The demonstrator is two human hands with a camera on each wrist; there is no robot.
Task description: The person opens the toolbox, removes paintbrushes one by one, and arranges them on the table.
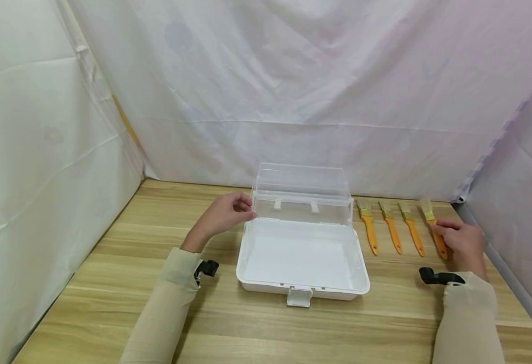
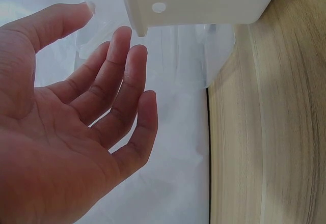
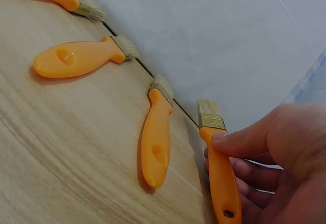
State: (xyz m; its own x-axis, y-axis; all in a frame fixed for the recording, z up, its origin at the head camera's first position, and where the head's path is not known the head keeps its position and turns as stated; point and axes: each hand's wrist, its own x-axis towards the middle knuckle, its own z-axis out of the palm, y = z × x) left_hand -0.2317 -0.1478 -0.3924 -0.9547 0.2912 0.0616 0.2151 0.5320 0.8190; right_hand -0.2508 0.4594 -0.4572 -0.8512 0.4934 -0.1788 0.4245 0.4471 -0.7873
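My right hand (image 1: 463,241) pinches the orange handle of the rightmost paintbrush (image 3: 221,170), thumb on top and fingers curled behind. Its pale bristles point to the back. Left of it, three similar paintbrushes lie on the table: one close by (image 3: 157,145), one in the middle (image 3: 76,58) and one farthest left (image 1: 369,227). A white plastic box (image 1: 302,253) stands with its transparent lid (image 1: 299,189) raised at the back. Beside the lid's left edge is my left hand (image 1: 225,215), its fingers loosely bent and apart, fingertips right at the lid in the left wrist view.
A white latch (image 1: 299,297) hangs at the box's front. The wooden table (image 1: 111,283) is bounded by pale cloth (image 1: 266,91) at the back and sides. A grey strip (image 1: 511,283) runs along the right edge.
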